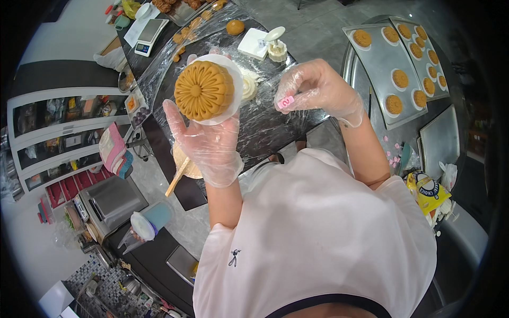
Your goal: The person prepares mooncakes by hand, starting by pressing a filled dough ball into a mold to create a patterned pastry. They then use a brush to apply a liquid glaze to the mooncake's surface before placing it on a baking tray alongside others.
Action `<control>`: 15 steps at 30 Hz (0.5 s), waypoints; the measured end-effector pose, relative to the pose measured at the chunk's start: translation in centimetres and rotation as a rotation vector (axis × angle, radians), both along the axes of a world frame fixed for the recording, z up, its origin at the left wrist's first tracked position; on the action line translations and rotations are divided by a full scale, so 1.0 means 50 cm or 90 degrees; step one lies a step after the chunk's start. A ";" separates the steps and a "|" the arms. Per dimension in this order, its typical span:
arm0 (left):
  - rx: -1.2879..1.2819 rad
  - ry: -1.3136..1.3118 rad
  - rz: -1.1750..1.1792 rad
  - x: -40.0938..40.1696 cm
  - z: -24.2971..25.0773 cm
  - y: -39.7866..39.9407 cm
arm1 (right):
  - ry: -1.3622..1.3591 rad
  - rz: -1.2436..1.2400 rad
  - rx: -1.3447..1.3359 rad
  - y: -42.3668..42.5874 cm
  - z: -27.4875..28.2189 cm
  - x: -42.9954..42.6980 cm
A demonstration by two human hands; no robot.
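Observation:
A round golden-brown mooncake [203, 91] with a flower-petal pattern rests on a white paper disc [237, 85]. Both lie on the raised, upturned palm of my left hand [210, 145], which wears a clear plastic glove. To the right, my gloved right hand [318, 89] pinches a small pink tag-like piece [286, 102] bearing a mark between thumb and fingers. The piece is held apart from the mooncake. Below both hands is a dark table [262, 135] covered in plastic film and dusted with flour.
White flour [249, 85], a dough ball [235, 27] and a plunger mooncake mould [276, 47] sit beyond my hands. A digital scale [151, 33] stands at upper left. Metal trays [377, 67] of mooncakes on paper discs occupy the right. A wooden-handled tool [177, 177] projects at the near left edge.

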State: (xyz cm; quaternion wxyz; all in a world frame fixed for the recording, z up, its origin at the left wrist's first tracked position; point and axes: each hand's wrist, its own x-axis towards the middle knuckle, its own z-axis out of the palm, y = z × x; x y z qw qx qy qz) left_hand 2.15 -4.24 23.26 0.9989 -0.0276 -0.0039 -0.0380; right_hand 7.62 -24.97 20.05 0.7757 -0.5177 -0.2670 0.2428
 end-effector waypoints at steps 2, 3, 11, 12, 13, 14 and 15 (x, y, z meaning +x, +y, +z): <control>-0.004 -0.003 -0.004 0.002 -0.002 0.000 | -0.020 0.003 0.001 -0.005 -0.005 0.001; 0.001 -0.005 0.006 0.001 -0.006 0.005 | -0.038 0.012 0.006 -0.006 -0.009 -0.001; 0.052 -0.058 0.116 -0.021 -0.028 0.106 | -0.095 -0.274 -0.592 -0.154 -0.189 0.039; 0.049 -0.029 0.132 -0.023 -0.035 0.119 | -0.087 -0.288 -0.712 -0.201 -0.232 0.025; 0.054 -0.025 0.135 -0.037 -0.037 0.138 | -0.084 -0.289 -0.825 -0.239 -0.261 0.012; 0.096 -0.015 0.167 -0.049 -0.042 0.158 | -0.055 -0.262 -0.903 -0.275 -0.277 -0.003; 0.135 -0.003 0.195 -0.057 -0.053 0.176 | -0.020 -0.236 -0.982 -0.316 -0.296 -0.021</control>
